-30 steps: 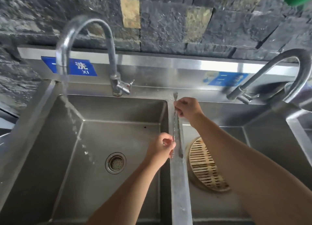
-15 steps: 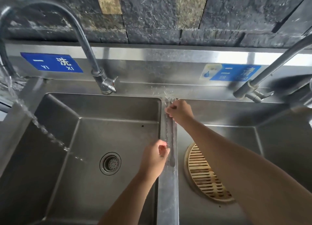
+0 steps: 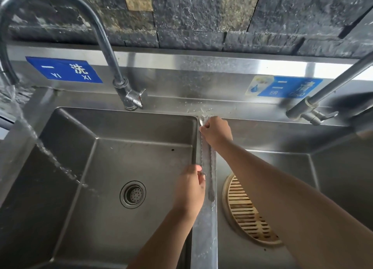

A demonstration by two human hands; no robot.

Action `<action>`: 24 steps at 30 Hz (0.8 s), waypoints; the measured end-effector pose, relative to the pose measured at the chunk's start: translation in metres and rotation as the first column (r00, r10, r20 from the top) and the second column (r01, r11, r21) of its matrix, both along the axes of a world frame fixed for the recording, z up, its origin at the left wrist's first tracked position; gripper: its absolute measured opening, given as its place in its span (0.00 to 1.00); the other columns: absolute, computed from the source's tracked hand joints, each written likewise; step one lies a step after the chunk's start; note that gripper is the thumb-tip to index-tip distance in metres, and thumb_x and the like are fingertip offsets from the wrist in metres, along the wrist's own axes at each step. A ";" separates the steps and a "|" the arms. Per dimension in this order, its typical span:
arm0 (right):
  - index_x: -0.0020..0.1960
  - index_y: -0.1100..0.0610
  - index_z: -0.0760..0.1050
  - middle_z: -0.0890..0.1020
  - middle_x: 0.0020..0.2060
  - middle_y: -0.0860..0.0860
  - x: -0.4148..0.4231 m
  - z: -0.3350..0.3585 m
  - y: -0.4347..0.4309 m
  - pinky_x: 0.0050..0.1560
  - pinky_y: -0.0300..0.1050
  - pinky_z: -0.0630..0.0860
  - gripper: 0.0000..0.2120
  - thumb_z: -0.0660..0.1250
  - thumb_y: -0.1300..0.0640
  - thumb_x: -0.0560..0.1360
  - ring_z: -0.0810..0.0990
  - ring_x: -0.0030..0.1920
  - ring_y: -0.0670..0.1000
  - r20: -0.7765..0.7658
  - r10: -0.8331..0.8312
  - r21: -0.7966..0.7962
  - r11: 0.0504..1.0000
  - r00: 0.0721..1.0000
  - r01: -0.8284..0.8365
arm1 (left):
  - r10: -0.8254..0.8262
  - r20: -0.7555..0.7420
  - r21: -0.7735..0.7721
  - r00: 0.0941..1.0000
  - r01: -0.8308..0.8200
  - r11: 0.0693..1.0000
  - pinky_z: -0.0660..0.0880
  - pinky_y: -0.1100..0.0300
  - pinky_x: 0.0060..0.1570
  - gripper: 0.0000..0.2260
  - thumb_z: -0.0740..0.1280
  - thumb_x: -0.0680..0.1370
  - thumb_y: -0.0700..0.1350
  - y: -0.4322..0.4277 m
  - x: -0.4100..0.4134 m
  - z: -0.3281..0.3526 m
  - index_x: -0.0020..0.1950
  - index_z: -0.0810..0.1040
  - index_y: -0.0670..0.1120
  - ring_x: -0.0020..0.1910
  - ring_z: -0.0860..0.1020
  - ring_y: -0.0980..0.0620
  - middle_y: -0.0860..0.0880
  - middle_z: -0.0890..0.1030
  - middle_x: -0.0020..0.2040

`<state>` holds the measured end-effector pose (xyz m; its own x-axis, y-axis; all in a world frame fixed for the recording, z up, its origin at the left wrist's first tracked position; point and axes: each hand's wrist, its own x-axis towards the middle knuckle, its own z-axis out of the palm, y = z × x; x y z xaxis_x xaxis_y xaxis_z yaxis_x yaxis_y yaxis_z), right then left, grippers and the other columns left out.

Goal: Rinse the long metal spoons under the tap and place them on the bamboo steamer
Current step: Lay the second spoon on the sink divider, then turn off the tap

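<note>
Long metal spoons (image 3: pixel 211 167) with twisted handles lie lengthwise along the steel divider (image 3: pixel 204 238) between two sink basins. My right hand (image 3: pixel 216 132) pinches their far ends near the back ledge. My left hand (image 3: pixel 190 188) pinches a spoon handle at its near end, on the divider's left edge. A round bamboo steamer (image 3: pixel 245 212) lies in the right basin, partly hidden under my right forearm. The left tap (image 3: pixel 105 36) arches over to the far left, where water (image 3: pixel 46 149) streams down into the left basin.
The left basin (image 3: pixel 105 208) has a round drain strainer (image 3: pixel 132 194). A second tap (image 3: pixel 314 105) stands at the back right. Blue labels (image 3: pixel 64 70) are stuck to the steel backsplash below a dark stone wall. Water drops lie on the back ledge.
The view has tilted down and shifted right. Both hands stayed on the spoons at the divider, which have come down from just above it to rest on it. Water keeps running at the left.
</note>
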<state>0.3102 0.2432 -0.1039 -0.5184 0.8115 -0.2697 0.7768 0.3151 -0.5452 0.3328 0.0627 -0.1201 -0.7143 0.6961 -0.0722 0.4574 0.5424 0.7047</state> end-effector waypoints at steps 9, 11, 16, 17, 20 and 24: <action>0.48 0.61 0.79 0.83 0.44 0.59 -0.006 0.000 0.001 0.43 0.47 0.77 0.10 0.67 0.53 0.78 0.82 0.46 0.62 0.081 0.014 0.072 0.997 0.997 -0.019 | 0.012 -0.016 -0.011 1.000 -0.012 1.000 0.77 0.51 0.49 0.10 0.67 0.77 0.38 0.001 0.003 -0.003 0.58 0.80 0.41 0.46 0.81 0.43 0.41 0.81 0.51; 0.47 0.62 0.78 0.83 0.43 0.59 -0.006 0.004 0.000 0.43 0.47 0.76 0.10 0.67 0.53 0.78 0.82 0.45 0.62 0.067 0.007 0.068 0.998 0.998 -0.011 | 0.016 -0.008 -0.008 1.000 -0.016 1.000 0.77 0.51 0.48 0.10 0.67 0.78 0.40 0.001 0.003 -0.002 0.58 0.80 0.41 0.45 0.81 0.43 0.42 0.82 0.51; 0.38 0.60 0.72 0.78 0.34 0.56 -0.006 0.024 -0.010 0.37 0.44 0.69 0.13 0.69 0.53 0.75 0.76 0.37 0.60 -0.046 -0.032 0.042 0.999 0.998 0.034 | 0.038 0.045 -0.030 0.998 -0.037 0.999 0.76 0.56 0.52 0.14 0.65 0.80 0.44 -0.008 -0.006 0.008 0.64 0.77 0.42 0.49 0.81 0.47 0.43 0.82 0.54; 0.38 0.62 0.74 0.80 0.34 0.57 -0.008 0.031 -0.014 0.37 0.45 0.70 0.13 0.70 0.53 0.75 0.77 0.37 0.60 -0.076 -0.031 0.031 0.999 0.997 0.034 | 0.015 0.033 -0.049 0.999 -0.013 0.999 0.76 0.55 0.53 0.13 0.64 0.80 0.43 -0.013 -0.011 0.012 0.63 0.78 0.42 0.50 0.81 0.46 0.43 0.83 0.54; 0.39 0.64 0.78 0.83 0.35 0.61 -0.019 0.050 -0.029 0.40 0.50 0.79 0.14 0.69 0.53 0.75 0.81 0.39 0.61 -0.155 0.007 0.005 1.000 0.988 -0.006 | -0.013 -0.033 -0.089 0.999 0.010 0.996 0.77 0.58 0.47 0.10 0.62 0.80 0.41 -0.030 -0.043 0.025 0.55 0.82 0.43 0.47 0.82 0.46 0.45 0.85 0.49; 0.42 0.54 0.81 0.86 0.39 0.53 -0.045 0.075 -0.056 0.34 0.39 0.71 0.09 0.64 0.51 0.76 0.83 0.42 0.56 -0.140 0.049 0.010 0.999 0.989 -0.048 | -0.016 -0.095 -0.087 0.995 0.008 0.996 0.76 0.56 0.49 0.11 0.62 0.79 0.40 -0.049 -0.110 0.049 0.54 0.83 0.44 0.48 0.83 0.44 0.44 0.86 0.48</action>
